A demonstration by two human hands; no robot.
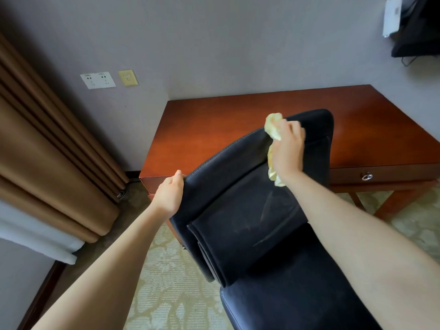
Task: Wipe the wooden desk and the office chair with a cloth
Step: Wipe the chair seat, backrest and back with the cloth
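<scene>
Black chair (240,210) before wooden desk (209,120), curtain (47,153) beside

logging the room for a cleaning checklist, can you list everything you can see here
office chair: 1, black, centre, in front of the desk
wooden desk: 1, reddish brown, against the wall
cloth: 1, pale yellow, bunched at the top of the chair back
drawer knob: 1, silver, desk front, right
curtain: 1, brown, left
wall sockets: 2, white, side by side on the wall
wall plate: 1, pale yellow, right of the sockets
carpet: 1, patterned beige, floor
black object: 1, top right, cannot tell what
left hand: grips the chair back's left edge
right hand: holds the cloth
</scene>
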